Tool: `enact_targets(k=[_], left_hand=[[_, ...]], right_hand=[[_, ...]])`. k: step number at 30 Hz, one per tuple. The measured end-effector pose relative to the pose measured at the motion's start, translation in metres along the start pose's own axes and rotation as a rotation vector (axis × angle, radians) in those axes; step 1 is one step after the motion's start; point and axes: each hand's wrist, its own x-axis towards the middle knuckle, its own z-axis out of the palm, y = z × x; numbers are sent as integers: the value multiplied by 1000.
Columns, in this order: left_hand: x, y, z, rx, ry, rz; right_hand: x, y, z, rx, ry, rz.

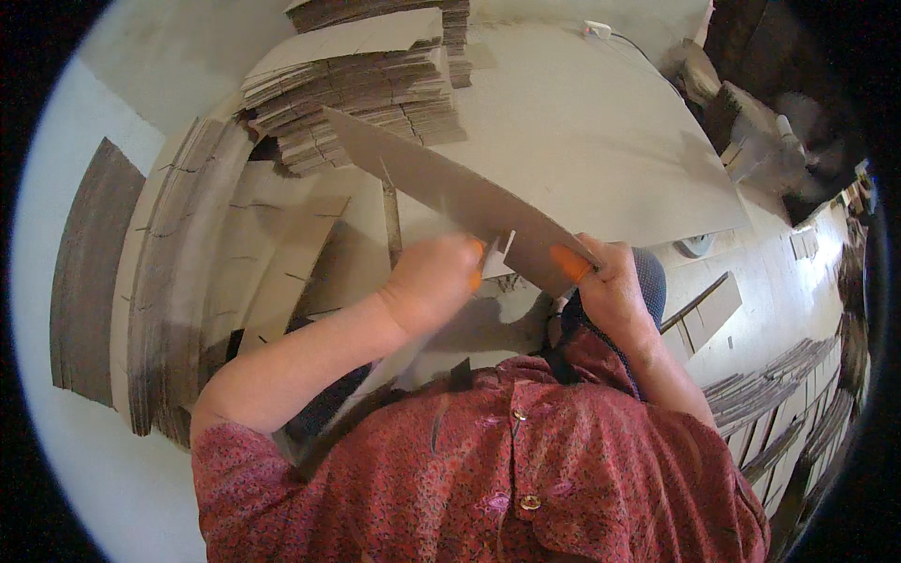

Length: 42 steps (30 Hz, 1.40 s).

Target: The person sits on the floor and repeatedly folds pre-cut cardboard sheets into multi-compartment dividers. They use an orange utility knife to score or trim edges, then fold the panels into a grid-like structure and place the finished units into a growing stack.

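Observation:
A long brown cardboard strip (441, 183) slants in front of me, its far end up to the left and its near end by my right hand (615, 286). My right fingers and thumb, with orange covering on a fingertip, grip that near end. My left hand (436, 277) is closed and somewhat blurred, with orange on its fingertips too. It pinches a small pale cardboard piece (497, 255) against the long strip's near side; most of this piece is hidden. Further along, a narrow cardboard piece (392, 220) shows edge-on below a slit in the strip.
A pale tabletop (601, 141) lies beyond my hands. Stacks of slotted cardboard (357, 94) stand at the back left, with more upright sheets (169, 281) on the left. Assembled cardboard dividers (779, 403) lie at the lower right. A dark mesh seat (650, 286) is beside my right hand.

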Motion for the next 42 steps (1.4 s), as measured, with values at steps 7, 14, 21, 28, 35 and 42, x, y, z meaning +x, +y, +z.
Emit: enact_targets(k=[7,14,21,28,35,42], left_hand=[[8,-14,9,-737,-77,-144],[-49,-108,-21,280,298,-349],[-76,-189,-26,519,-189,-787],[-98,-239,-58,75,-78,-747],[-62,-209,-87,-51,-14,-557],[-11,-88,-44,-365,-120,-311]], right_hand=[[-6,58,22,-94,-55,49],[18,-1,-4,-219,62,-272],[59,-4,35,-554,-244,-189],[46,13,32,-342,-180,-273],[31,-10,19,-339,-58,-520],[37,-15,24,-388,-45,-500]])
